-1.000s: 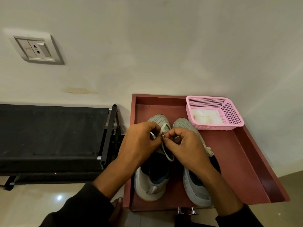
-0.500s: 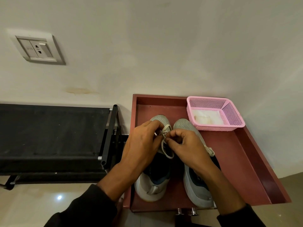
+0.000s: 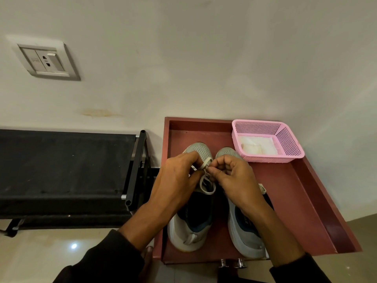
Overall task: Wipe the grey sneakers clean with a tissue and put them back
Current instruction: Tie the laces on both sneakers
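- The two grey sneakers stand side by side in the red tray (image 3: 302, 193), toes toward the far wall and heels toward the near edge, so each shoe's long axis runs near to far.
- The left sneaker (image 3: 190, 225) is the one being worked on; the right sneaker (image 3: 242, 231) lies just beside it to the right, partly under the right forearm.
- Both hands meet over the middle of the left sneaker. The left hand (image 3: 175, 180) has its fingers curled and pinches the white lace (image 3: 206, 181) from the left; the right hand (image 3: 234, 178) pinches the same lace from the right, fingertips almost touching the left hand's.
- A lace loop sticks up between the two grips and another hangs below them toward the near side, over the shoe's opening.
- The relation that counts: the lace lies directly between the hands, across the shoe's long axis, so pulling the hands apart left and right would, I judge, tighten the bow. Both hands are equally near.
- The pink basket (image 3: 285, 144) with white tissue (image 3: 258, 145) inside sits at the tray's far right corner, apart from the hands.
- Against the frames from a second ago, the hands have stayed on the same lace and closed slightly together; the sneakers, tray and basket have not shifted.
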Motion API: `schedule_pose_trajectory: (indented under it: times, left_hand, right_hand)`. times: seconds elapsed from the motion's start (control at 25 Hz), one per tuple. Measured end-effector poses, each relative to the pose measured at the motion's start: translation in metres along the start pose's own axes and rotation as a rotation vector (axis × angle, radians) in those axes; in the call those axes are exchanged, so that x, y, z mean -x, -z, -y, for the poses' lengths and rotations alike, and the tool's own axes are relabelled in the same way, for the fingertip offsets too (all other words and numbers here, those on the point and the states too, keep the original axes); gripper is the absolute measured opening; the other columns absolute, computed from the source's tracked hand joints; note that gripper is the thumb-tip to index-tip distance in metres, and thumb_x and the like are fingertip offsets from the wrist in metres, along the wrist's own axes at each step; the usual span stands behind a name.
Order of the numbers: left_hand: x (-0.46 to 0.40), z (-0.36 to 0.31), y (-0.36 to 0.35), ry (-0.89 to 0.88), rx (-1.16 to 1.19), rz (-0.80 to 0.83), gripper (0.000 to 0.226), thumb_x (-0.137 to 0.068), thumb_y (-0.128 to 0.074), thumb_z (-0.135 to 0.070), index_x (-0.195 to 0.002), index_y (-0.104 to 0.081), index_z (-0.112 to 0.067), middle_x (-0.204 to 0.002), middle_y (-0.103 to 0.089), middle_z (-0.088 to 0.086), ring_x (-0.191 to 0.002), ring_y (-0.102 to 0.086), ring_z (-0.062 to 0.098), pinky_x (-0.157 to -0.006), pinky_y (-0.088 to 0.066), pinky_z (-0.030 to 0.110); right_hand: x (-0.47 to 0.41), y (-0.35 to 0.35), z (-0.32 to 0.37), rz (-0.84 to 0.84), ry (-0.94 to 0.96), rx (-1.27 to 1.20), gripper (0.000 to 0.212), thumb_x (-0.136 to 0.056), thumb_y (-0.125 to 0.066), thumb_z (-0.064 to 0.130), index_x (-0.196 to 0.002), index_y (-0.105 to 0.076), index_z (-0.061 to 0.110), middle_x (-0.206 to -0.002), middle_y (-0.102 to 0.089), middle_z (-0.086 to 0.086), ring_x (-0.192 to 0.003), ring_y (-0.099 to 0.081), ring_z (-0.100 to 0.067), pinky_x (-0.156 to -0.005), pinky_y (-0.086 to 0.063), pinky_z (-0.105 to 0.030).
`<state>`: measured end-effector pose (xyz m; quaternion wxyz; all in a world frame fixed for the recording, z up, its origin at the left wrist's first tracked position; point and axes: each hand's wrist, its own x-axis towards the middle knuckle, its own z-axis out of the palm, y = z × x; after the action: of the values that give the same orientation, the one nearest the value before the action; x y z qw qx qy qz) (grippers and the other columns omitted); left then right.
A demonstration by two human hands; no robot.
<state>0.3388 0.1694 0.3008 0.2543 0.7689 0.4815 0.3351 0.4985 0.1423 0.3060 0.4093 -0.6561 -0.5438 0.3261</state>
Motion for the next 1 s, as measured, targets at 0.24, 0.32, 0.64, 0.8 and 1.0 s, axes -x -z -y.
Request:
schedule_pose_trajectory:
  times: [0.24,0.32,0.64,0.8,1.0]
  left_hand:
    - [0.0,0.0,0.001,0.033,0.029,0.003,0.009,-0.088,-0.072,-0.023,-0.088,-0.064,-0.026,-0.084,-0.068,-0.014,-0.076,-0.064,-0.001,-0.071,-0.053,0.017]
    - [0.0,0.0,0.001,0.034,0.03,0.015,0.009,-0.088,-0.073,-0.024,-0.088,-0.064,-0.025,-0.085,-0.069,-0.013,-0.076,-0.065,0.0,-0.07,-0.054,0.02]
    - [0.001,-0.003,0.004,0.045,0.052,0.012,0.007,-0.088,-0.072,-0.025,-0.088,-0.066,-0.025,-0.084,-0.068,-0.016,-0.079,-0.064,-0.002,-0.072,-0.053,0.015]
    - [-0.001,-0.002,0.005,0.06,0.046,0.023,0.009,-0.087,-0.073,-0.023,-0.085,-0.065,-0.027,-0.083,-0.066,-0.018,-0.081,-0.063,-0.003,-0.068,-0.054,0.015]
    - [0.0,-0.003,0.004,0.059,0.04,0.025,0.011,-0.087,-0.073,-0.023,-0.084,-0.065,-0.029,-0.084,-0.067,-0.018,-0.081,-0.063,-0.003,-0.067,-0.052,0.012]
  right_hand:
    - [0.001,-0.001,0.002,0.174,-0.048,-0.114,0.028,-0.092,-0.067,0.013,-0.118,-0.067,0.022,-0.097,-0.075,0.006,-0.091,-0.07,-0.002,-0.082,-0.054,-0.022]
    - [0.001,0.001,0.002,0.083,0.007,-0.04,0.021,-0.088,-0.071,0.011,-0.106,-0.072,0.022,-0.087,-0.075,0.007,-0.083,-0.07,-0.001,-0.077,-0.053,-0.019]
    - [0.005,-0.012,0.008,-0.046,-0.044,-0.11,0.005,-0.088,-0.068,0.016,-0.089,-0.068,0.021,-0.081,-0.072,0.002,-0.075,-0.068,-0.013,-0.067,-0.054,-0.024]
    - [0.001,-0.002,0.002,-0.209,0.193,0.296,0.011,-0.083,-0.069,0.009,-0.085,-0.068,0.02,-0.079,-0.068,0.006,-0.071,-0.064,-0.012,-0.064,-0.052,-0.027]
    - [0.001,-0.005,0.009,-0.198,-0.047,-0.154,0.012,-0.091,-0.062,0.008,-0.09,-0.07,0.017,-0.077,-0.072,0.006,-0.067,-0.064,-0.006,-0.061,-0.048,-0.02]
